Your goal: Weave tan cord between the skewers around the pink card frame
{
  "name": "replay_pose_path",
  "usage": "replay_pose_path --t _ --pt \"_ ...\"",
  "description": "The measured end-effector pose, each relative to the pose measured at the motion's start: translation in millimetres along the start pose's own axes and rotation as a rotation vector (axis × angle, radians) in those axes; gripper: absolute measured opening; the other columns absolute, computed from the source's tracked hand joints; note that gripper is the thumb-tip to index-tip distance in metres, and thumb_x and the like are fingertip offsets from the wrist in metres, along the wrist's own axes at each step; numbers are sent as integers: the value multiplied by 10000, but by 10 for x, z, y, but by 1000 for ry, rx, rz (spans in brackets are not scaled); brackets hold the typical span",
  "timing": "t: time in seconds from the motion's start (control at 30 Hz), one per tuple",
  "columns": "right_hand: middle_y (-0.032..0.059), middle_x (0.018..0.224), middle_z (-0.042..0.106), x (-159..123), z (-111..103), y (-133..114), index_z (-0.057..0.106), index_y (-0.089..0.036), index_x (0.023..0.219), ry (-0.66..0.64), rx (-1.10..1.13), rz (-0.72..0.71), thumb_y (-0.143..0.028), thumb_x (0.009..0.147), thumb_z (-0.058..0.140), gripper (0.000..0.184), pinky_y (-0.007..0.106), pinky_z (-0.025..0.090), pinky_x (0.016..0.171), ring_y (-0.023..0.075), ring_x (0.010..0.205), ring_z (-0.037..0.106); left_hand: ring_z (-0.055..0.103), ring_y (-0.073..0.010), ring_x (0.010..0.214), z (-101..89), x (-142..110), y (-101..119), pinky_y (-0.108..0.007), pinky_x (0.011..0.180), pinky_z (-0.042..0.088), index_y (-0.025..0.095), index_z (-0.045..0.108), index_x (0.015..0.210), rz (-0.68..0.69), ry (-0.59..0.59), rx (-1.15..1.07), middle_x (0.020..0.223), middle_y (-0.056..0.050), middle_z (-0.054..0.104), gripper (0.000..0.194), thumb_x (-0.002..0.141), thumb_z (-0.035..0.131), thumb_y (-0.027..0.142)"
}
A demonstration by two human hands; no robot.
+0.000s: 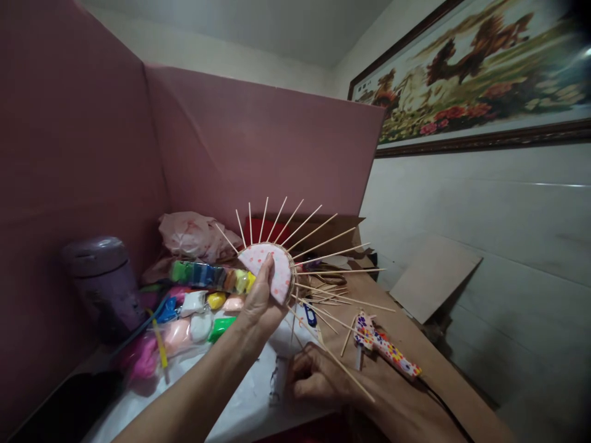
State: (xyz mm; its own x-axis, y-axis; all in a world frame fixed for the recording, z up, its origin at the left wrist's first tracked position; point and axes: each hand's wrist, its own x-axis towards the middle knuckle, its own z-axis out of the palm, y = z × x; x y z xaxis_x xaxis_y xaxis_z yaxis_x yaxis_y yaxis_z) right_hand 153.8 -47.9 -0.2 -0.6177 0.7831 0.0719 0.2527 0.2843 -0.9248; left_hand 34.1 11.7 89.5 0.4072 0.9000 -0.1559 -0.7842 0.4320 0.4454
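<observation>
My left hand (pixel 263 289) grips a half-round piece (pixel 256 255) covered in white cloth with pink-red dots, the thumb lying over its face. Thin wooden sticks (pixel 316 245) fan out from its curved edge, up and to the right. Below, my right hand (pixel 314 372) has its fingers curled closed; whatever they hold, if anything, is hidden. One long stick (pixel 351 375) crosses in front of the right wrist. Just right of that hand lies a flower-patterned hot glue gun (pixel 388 351) with a black cord.
Packets of coloured clay (pixel 201 323) and a clay strip (pixel 203 275) lie at left beside a purple flask (pixel 104 286). Loose sticks (pixel 330 294) and a blue-handled tool (pixel 309 315) rest on the brown board (pixel 401 314). A pink panel (pixel 268 141) stands behind.
</observation>
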Motion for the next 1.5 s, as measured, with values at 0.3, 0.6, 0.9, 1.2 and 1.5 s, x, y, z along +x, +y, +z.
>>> replay_pose_path --t 0.3,0.6,0.9,1.2,1.5 --pt "-38 539 545 -34 50 -117 653 -155 675 163 -432 49 -245 696 581 118 177 284 450 78 510 458 584 -146 482 2 -27 -95 -206 370 390 108 614 769 -68 -84 67 614 -73 647 311 787 495 396" --pt "-34 574 563 -84 -32 -18 664 -172 730 158 -510 -3 -249 720 531 154 180 302 492 87 549 471 567 -133 450 28 -17 -48 -232 415 452 101 593 786 -11 -42 -10 569 -53 625 274 801 493 356" --pt "-70 476 438 -51 -16 125 638 -162 655 200 -523 -165 -132 664 566 79 179 268 473 50 460 370 613 -123 571 -18 81 14 -244 587 532 122 593 825 231 37 -86 680 -55 657 222 809 501 322" --pt "-12 560 552 -115 17 -44 669 -149 832 175 -331 -219 -321 801 506 239 199 286 442 62 452 373 629 -123 680 -100 211 35 -253 689 526 150 587 846 364 50 -53 750 -37 660 96 806 510 191" --pt "42 790 676 -104 102 -205 611 -195 1082 187 -201 -285 -246 826 470 297 208 401 545 95 580 520 621 -129 764 -245 276 -171 -233 734 500 155 595 914 426 -40 38 792 -32 668 164 751 591 175"
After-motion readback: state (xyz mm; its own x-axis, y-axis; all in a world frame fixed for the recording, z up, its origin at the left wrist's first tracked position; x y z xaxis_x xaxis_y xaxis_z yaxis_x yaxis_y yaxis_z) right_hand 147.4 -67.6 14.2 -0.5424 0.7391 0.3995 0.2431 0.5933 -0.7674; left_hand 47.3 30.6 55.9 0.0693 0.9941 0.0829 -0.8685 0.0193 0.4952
